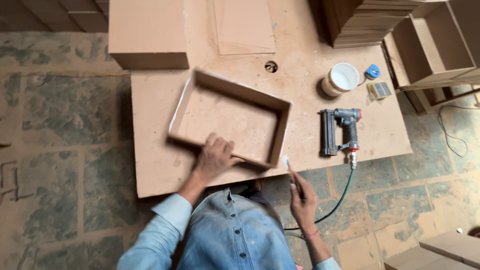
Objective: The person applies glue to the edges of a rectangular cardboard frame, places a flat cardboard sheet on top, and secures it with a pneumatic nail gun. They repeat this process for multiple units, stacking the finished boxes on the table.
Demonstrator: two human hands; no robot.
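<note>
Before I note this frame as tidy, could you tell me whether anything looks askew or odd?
The open wooden frame sits skewed to the board table's edges, steadied by the left hand. The right hand holds a white-tipped brush. Nothing looks spilled or broken.

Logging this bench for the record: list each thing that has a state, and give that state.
Box frame: open-topped, flat on the board.
Left hand: resting on the frame's near wall.
Right hand: closed on a brush.
Nail gun: lying down, hose attached.
Glue tub: upright, lid off.
</note>
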